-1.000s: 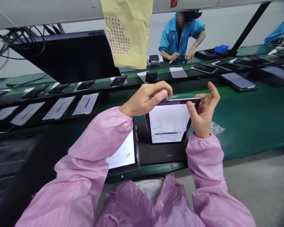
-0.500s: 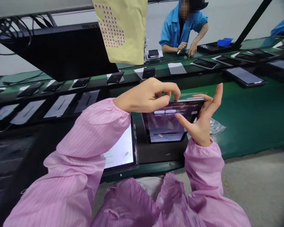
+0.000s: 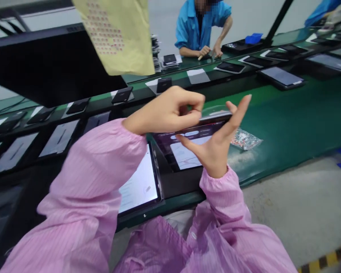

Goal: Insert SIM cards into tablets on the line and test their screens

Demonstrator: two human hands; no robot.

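Observation:
A tablet (image 3: 184, 149) with a lit screen is tilted up, its lower edge on the dark surface before me. My left hand (image 3: 170, 110) is closed at its top edge, fingers curled and partly hidden. My right hand (image 3: 216, 148) is around its right side: the thumb reaches across the screen front, the index finger sticks up, and other fingers go behind the top right edge. A white window shows in the lower part of the screen. Beside it, partly under my left sleeve, a second tablet (image 3: 139, 185) lies flat with a bright white screen.
A clear plastic bag (image 3: 246, 139) lies on the green bench (image 3: 284, 125) at right. Several tablets line the rows behind. A black monitor (image 3: 53, 64) and yellow sheet (image 3: 122, 41) hang at upper left. Across the bench, a person in blue (image 3: 199, 30) works with both hands.
The view has shifted right. My right thumb now lies farther left over the tablet's screen, and a white window has appeared there. My left fingers are curled more tightly.

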